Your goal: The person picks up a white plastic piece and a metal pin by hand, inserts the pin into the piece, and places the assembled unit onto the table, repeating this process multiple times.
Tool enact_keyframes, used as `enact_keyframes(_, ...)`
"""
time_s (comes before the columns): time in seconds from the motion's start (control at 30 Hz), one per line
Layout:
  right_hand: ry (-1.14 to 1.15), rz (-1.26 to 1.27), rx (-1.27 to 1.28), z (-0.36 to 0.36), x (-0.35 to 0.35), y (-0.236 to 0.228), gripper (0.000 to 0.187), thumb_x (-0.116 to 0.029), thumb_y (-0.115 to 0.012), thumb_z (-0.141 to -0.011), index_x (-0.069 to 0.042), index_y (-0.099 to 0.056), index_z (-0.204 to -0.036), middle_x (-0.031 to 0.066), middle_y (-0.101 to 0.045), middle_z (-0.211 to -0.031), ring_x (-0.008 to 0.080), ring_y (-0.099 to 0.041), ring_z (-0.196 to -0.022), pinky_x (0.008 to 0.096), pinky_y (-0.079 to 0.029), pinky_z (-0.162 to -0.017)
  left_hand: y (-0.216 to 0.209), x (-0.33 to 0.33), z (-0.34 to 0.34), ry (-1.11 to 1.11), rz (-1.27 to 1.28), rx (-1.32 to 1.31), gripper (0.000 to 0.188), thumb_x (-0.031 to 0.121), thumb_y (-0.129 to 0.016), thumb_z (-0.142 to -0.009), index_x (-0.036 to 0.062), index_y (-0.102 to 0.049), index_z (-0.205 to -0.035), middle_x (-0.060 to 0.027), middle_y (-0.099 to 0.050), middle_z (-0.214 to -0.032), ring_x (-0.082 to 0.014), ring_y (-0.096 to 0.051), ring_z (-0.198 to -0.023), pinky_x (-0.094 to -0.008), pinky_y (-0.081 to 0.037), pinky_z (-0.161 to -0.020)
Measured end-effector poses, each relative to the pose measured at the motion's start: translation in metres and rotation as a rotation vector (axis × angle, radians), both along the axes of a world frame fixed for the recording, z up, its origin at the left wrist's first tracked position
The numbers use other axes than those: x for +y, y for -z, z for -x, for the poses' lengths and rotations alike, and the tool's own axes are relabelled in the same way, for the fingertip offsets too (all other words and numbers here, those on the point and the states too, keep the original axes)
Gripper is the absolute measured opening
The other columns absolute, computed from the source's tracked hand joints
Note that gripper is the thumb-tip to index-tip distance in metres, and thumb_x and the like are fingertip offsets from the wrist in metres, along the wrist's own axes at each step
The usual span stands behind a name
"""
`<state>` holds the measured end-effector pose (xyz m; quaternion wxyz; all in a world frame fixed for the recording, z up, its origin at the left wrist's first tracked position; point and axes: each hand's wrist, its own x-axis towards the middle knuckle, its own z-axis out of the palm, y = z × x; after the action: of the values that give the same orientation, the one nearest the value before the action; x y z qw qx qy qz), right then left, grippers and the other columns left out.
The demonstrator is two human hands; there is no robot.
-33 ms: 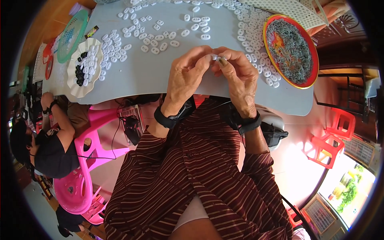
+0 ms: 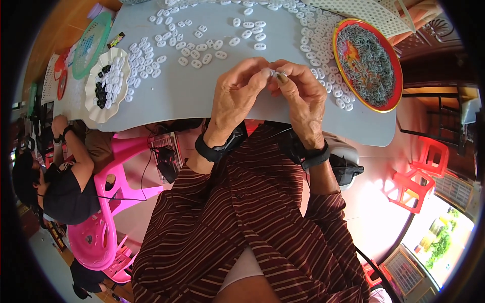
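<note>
Above the near part of the grey table (image 2: 177, 103), my left hand (image 2: 237, 91) and my right hand (image 2: 304, 96) meet with their fingertips close together. Both are closed in a pinch on a small white plastic piece (image 2: 272, 73), mostly covered by the fingers. A tiny greyish bit seems to show at my right thumb, too small to name. Many white oval pieces with two holes (image 2: 206, 58) lie loose beyond and left of my hands. More white oval pieces (image 2: 326, 76) spread beside my right hand.
A red, gold-rimmed tray (image 2: 397, 83) of small grey parts stands right. A scalloped plate (image 2: 90, 96) with black and white pieces and a green basket (image 2: 78, 70) stand left. A white perforated basket (image 2: 374, 12) is far right. A person (image 2: 70, 189) sits left by a pink chair (image 2: 108, 217).
</note>
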<state>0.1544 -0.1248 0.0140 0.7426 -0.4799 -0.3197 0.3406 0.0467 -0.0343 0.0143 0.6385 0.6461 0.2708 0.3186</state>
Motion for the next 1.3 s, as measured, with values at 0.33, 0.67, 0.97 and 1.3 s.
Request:
enact_keyframes(0.33, 0.007, -0.009, 0.006, -0.002, -0.001, 0.003, 0.011, -0.007, -0.06, -0.09, 0.001, -0.06, -0.098, 0.008, -0.064, -0.099, 0.009, -0.057, -0.072, 0.0218, -0.047, -0.064, 0.002, -0.005, -0.004, -0.079, -0.116, -0.054, 0.016, 0.008, -0.06, -0.089, 0.0008, -0.058, -0.104, 0.0014, -0.057, -0.079, -0.0036, -0.048, -0.07, -0.0192, -0.039, -0.059)
enact_keyframes(0.67, -0.086, 0.12, -0.082, 0.002, -0.002, -0.003, 0.01, -0.005, -0.06, -0.089, 0.002, -0.06, -0.097, 0.0054, -0.065, -0.089, 0.0083, -0.058, -0.071, 0.0206, -0.047, -0.065, 0.006, -0.004, -0.006, -0.115, 0.083, -0.209, 0.018, 0.014, -0.06, -0.091, -0.0014, -0.061, -0.101, -0.0007, -0.06, -0.079, -0.0055, -0.053, -0.073, -0.0191, -0.042, -0.063)
enact_keyframes(0.97, 0.09, 0.068, -0.136, -0.002, -0.003, 0.007, 0.015, -0.002, -0.063, -0.086, 0.004, -0.064, -0.1, 0.0021, -0.061, -0.084, 0.0073, -0.055, -0.073, 0.0205, -0.045, -0.068, 0.001, -0.001, 0.001, -0.025, 0.266, -0.207, 0.021, 0.017, -0.06, -0.089, -0.0021, -0.066, -0.093, -0.0013, -0.059, -0.073, -0.0075, -0.052, -0.07, -0.0216, -0.041, -0.066)
enact_keyframes(1.3, 0.024, 0.033, -0.068, 0.002, -0.001, 0.004, 0.021, 0.003, -0.066, -0.082, 0.0, -0.06, -0.102, -0.001, -0.058, -0.083, 0.0058, -0.054, -0.076, 0.0202, -0.046, -0.07, 0.003, 0.0, 0.001, -0.011, 0.307, -0.265, 0.018, 0.014, -0.059, -0.09, -0.0011, -0.067, -0.095, -0.0012, -0.057, -0.071, -0.0067, -0.05, -0.069, -0.0208, -0.039, -0.065)
